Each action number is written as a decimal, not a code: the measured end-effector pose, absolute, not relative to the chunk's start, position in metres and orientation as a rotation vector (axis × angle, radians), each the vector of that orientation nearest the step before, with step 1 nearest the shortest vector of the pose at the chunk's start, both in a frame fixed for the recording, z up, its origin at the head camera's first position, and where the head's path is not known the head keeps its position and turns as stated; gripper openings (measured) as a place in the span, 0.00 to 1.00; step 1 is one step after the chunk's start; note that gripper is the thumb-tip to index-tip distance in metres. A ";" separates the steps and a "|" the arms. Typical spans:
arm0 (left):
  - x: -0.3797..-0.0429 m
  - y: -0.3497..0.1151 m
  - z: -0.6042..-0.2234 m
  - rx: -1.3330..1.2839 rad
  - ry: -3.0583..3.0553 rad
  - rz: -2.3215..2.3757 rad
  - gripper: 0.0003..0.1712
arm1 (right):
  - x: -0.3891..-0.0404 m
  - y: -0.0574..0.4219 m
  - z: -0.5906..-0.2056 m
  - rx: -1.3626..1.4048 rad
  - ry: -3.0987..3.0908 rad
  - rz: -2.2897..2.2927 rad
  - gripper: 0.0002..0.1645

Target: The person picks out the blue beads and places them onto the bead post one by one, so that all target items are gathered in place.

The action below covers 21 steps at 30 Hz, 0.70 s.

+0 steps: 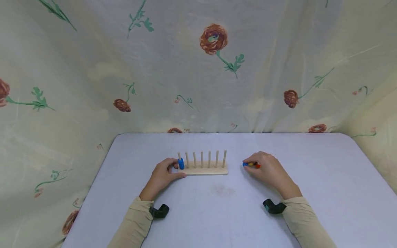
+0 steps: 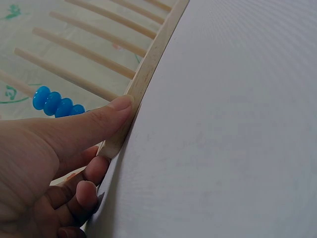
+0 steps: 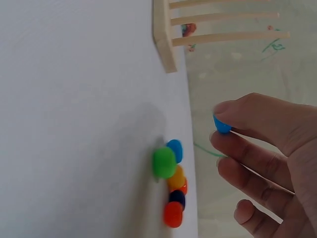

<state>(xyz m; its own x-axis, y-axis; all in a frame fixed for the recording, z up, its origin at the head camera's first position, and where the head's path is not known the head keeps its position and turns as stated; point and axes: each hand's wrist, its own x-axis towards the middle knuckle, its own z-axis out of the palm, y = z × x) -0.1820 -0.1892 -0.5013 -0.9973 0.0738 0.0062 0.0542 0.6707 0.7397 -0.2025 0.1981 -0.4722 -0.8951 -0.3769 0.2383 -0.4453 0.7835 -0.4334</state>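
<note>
A pale wooden peg board [image 1: 207,171] with a row of upright pegs stands mid-table. Several blue beads [image 2: 53,103] are stacked on its leftmost peg. My left hand [image 1: 164,171] grips the board's left end, its thumb [image 2: 119,103] along the front edge and other fingers round the end. To the right of the board, my right hand [image 1: 268,168] pinches a blue bead [image 3: 222,125] between thumb and index finger, above the table. Beside and below that hand lie loose beads, among them a green bead [image 3: 164,162] and a red-orange bead [image 3: 173,214].
A white cloth covers the table [image 1: 217,213]. Behind it hangs a pale curtain [image 1: 173,69] with printed flowers. Each wrist carries a black camera, the left camera [image 1: 159,211] and the right camera [image 1: 274,206], jutting inward over the table.
</note>
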 end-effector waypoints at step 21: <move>-0.182 -0.188 -0.501 0.093 2.843 1.260 0.27 | -0.209 0.150 -0.430 0.722 -2.562 0.931 0.12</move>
<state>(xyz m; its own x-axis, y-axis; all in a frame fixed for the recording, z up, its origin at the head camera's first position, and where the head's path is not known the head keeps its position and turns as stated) -0.1820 -0.1885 -0.5014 -0.9978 0.0668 -0.0038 0.0421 0.6703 0.7409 -0.2089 0.1499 -0.4301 -0.8209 -0.3492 0.4519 -0.5578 0.6599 -0.5033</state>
